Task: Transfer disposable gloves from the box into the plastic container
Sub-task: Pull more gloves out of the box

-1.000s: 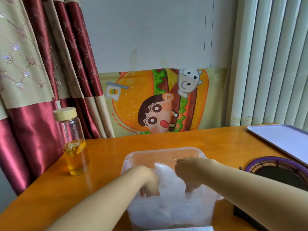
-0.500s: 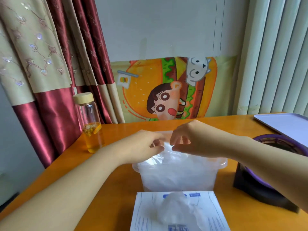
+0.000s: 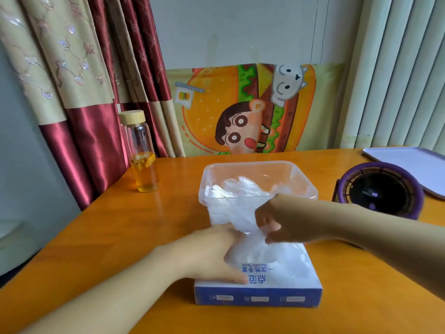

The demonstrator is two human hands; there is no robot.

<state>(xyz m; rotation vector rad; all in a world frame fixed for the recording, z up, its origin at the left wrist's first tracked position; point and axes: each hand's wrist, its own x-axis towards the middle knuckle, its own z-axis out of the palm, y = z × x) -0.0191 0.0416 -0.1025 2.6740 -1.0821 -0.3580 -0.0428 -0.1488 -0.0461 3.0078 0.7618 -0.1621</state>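
A blue and white glove box [image 3: 277, 297] lies flat on the orange table near me. Behind it stands a clear plastic container [image 3: 301, 174] with a heap of thin clear gloves [image 3: 240, 189] inside. A bunch of clear gloves [image 3: 269, 254] sticks up out of the box top. My right hand [image 3: 286, 220] pinches this bunch just above the box, in front of the container wall. My left hand [image 3: 212, 254] lies flat on the left part of the box top, fingers spread, touching the bunch.
A glass bottle [image 3: 142, 153] with yellow liquid and a wooden lid stands at the left table edge. A round purple and black device [image 3: 378, 189] sits to the right of the container, with a pale tray [image 3: 414, 162] behind it. Curtains and a cartoon cloth hang behind.
Both hands have come out of the container and moved back toward me onto the glove box. My right hand has taken hold of gloves there. The view has tilted down.
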